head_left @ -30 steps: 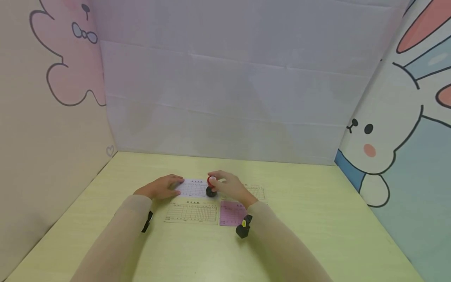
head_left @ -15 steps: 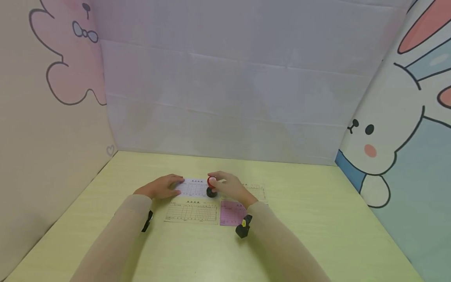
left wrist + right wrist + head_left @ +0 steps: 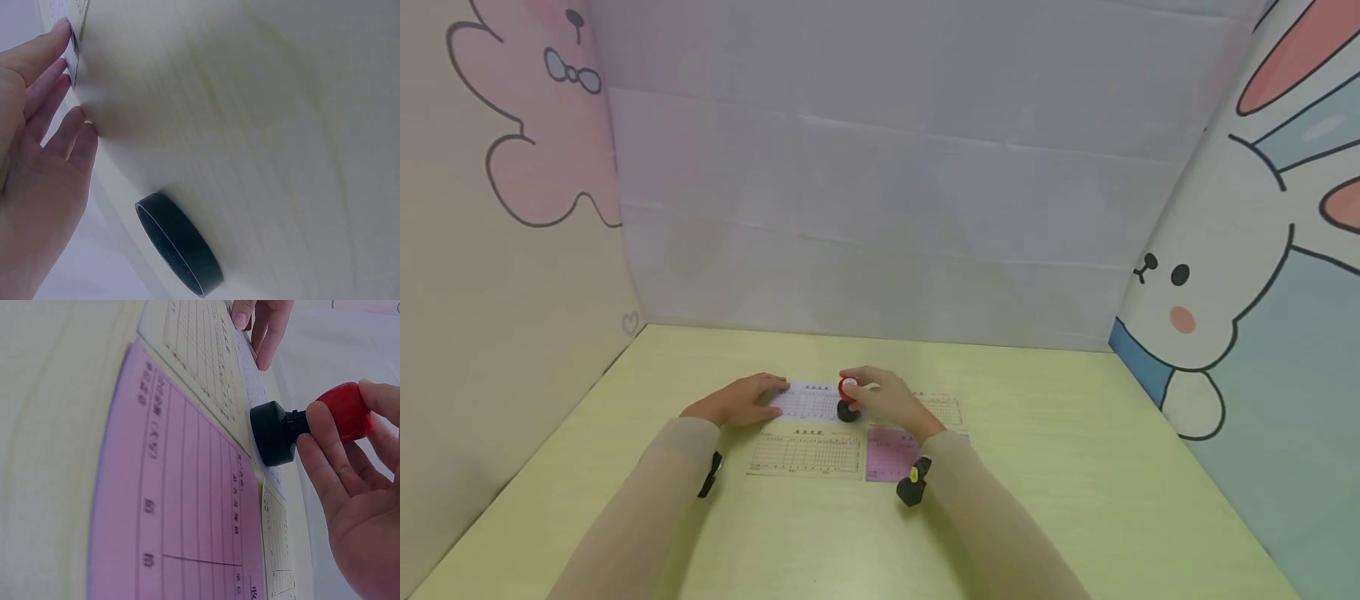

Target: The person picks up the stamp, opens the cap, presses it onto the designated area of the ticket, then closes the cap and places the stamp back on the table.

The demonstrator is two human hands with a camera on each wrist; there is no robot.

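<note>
My right hand (image 3: 889, 402) holds a rubber stamp by its red knob (image 3: 347, 412), with the fingers curled round it. The stamp's round black base (image 3: 272, 433) stands on the right end of a white printed form (image 3: 805, 403). At that form's left edge my left hand (image 3: 736, 402) rests with fingertips touching the paper, fingers loosely extended. A shallow black round cap (image 3: 178, 244) lies on the table beside the left hand in the left wrist view; the head view does not show it.
Below the white form lies a cream form (image 3: 805, 455), with a pink form (image 3: 889, 455) to its right. Another cream form (image 3: 947, 408) is partly hidden behind the right hand. The pale yellow table (image 3: 1075, 467) is bounded by a white back wall (image 3: 880, 208) and decorated side walls.
Both hands and the stamp keep their places on the white form. The whole head view has shifted very slightly; nothing else visibly differs.
</note>
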